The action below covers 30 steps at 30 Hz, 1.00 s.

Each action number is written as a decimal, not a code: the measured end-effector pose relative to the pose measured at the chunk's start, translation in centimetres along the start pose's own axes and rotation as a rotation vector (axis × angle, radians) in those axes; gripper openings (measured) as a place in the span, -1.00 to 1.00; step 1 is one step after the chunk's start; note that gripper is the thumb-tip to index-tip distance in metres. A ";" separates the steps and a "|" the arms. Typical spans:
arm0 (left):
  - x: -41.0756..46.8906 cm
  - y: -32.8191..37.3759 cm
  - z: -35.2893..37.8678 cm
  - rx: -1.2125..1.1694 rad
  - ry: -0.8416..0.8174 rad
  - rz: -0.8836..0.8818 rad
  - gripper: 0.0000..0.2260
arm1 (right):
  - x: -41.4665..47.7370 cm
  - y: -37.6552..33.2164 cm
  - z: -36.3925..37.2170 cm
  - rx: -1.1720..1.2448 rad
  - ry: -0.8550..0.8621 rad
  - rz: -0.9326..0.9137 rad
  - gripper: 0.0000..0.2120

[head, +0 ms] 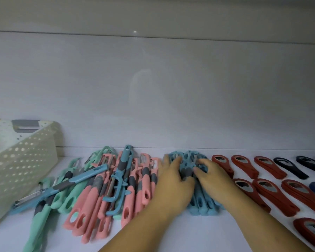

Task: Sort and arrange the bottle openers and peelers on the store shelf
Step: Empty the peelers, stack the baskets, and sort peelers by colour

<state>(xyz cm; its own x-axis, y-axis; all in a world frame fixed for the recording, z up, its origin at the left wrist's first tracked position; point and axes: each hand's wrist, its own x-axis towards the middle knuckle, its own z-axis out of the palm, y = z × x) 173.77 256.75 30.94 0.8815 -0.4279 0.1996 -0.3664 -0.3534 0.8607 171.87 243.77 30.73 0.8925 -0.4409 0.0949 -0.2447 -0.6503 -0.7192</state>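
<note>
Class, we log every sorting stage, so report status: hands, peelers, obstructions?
Left hand and right hand both on blue peeler stack, grip blurred. Stray blue peelers lie across pink peelers. Red bottle openers rowed at right.

Your left hand (pixel 173 186) and your right hand (pixel 216 180) are both bare. The wrists are uncovered as well. Your left forearm (pixel 135 230) and your right forearm (pixel 258 224) are also bare, as far as the lower edge of the view shows them, and both look smooth and rather slim. The fingers (pixel 200 169) are blurred, so nails and other fine details cannot be told.
</note>
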 end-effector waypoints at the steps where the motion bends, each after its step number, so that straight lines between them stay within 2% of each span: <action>1: -0.2 0.7 -0.2 0.062 0.043 0.073 -0.53 | 0.0 0.1 -0.2 -0.015 0.011 -0.012 -0.60; 3: -1.1 2.1 -1.1 0.112 0.096 0.157 -0.62 | 0.1 0.1 -0.2 -0.054 0.012 -0.041 -0.64; 6: -1.4 3.6 -3.9 0.223 0.145 0.083 -0.70 | -0.2 -0.2 -0.2 -0.085 0.014 -0.063 -0.71; 9: 0.3 3.3 -7.8 0.637 0.138 0.045 -0.73 | -0.5 -0.6 -0.1 -0.053 0.036 -0.054 -0.67; 12: 1.9 2.6 -11.3 1.016 0.095 -0.066 -0.91 | -0.6 -0.7 0.3 -0.100 0.044 -0.075 -0.64; 14: 2.9 1.3 -12.1 1.145 -0.013 -0.168 -0.76 | -0.7 -0.7 0.4 -0.117 0.042 -0.089 -0.64; 16: 3.8 0.3 -12.1 1.180 -0.083 -0.234 -0.71 | -0.7 -0.7 0.3 -0.114 0.039 -0.097 -0.64; 19: 5.2 -0.1 -11.7 1.220 -0.110 -0.270 -0.85 | -0.6 -0.4 0.1 -0.117 0.046 -0.110 -0.62; 22: 6.1 0.8 -11.3 1.261 -0.171 -0.318 -0.86 | -0.3 -0.2 0.2 -0.143 0.039 -0.122 -0.61; 26: 7.1 1.9 -10.7 1.344 -0.323 -0.439 -0.75 | -0.2 0.1 0.4 -0.166 0.030 -0.128 -0.56; 30: 7.3 2.1 -9.8 1.303 -0.388 -0.467 -0.66 | -0.1 0.2 0.3 -0.172 0.033 -0.139 -0.57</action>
<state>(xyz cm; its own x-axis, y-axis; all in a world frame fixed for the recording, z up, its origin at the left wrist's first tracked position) 182.37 261.07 38.82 0.9374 -0.1831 -0.2964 -0.2651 -0.9268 -0.2660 171.89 243.89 30.36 0.9100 -0.3575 0.2098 -0.1835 -0.8013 -0.5694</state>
